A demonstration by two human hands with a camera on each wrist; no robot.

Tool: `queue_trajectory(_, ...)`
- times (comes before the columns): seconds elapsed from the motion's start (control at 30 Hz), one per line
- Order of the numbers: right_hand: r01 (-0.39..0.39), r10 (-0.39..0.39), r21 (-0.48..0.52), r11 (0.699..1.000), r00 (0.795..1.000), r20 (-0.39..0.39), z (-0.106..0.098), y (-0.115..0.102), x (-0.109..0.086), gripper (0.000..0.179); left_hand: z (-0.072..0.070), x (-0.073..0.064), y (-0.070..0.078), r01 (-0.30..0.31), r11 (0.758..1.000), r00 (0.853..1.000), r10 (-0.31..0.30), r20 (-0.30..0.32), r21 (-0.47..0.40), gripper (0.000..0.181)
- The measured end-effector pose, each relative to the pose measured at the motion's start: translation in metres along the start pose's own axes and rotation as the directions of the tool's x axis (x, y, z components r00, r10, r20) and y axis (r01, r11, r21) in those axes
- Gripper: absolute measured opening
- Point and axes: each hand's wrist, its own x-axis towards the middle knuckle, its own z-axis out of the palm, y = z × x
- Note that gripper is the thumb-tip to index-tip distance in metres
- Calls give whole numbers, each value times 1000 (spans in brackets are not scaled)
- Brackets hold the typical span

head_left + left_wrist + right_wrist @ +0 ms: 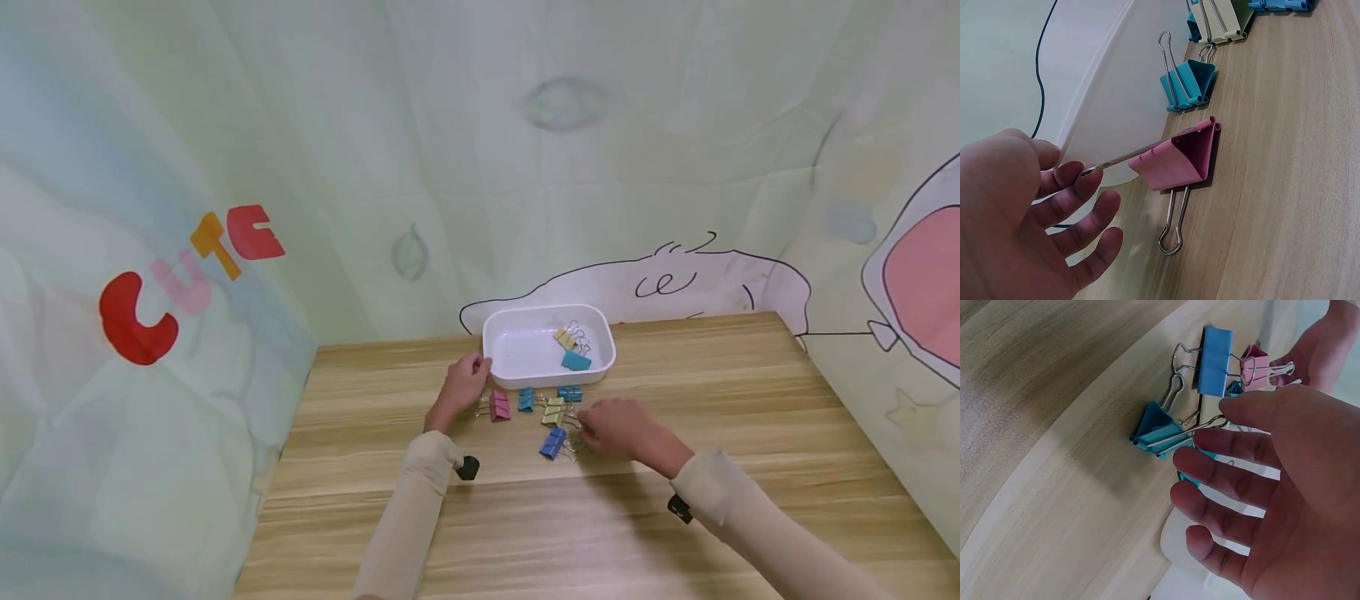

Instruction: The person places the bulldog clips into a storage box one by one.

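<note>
At the left front corner of a white tray [547, 382] is my left hand [461, 379], its thumb by the rim and fingers loosely bent. A wire handle of the pink binder clip [1169, 165] reaches its fingertips in the left wrist view. My right hand [1266, 469] pinches a wire handle of a teal binder clip [1163, 434] between thumb and forefinger. That clip lies mostly under the hand in the head view. Beside it are a blue binder clip [1215, 362] and a yellow binder clip [553, 412]. The left palm is hidden in the head view.
Other teal binder clips, one left [527, 400] and one right [570, 393], lie in front of the tray. Inside the tray are a yellow clip [566, 338] and a blue-green clip [576, 361]. A printed curtain [420, 167] hangs behind the wooden table [525, 533].
</note>
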Motion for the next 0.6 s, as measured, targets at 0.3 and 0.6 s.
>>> queue_trajectory(0.3,41,-57,-139,989,992,-114,7,0,-4,20,0,-2,1,-3,1000,1000,3,1,-8,31)
queue_trajectory(0.6,12,-32,-186,982,994,-105,9,-2,-8,15,0,-1,0,-9,1000,1000,9,-2,-4,30)
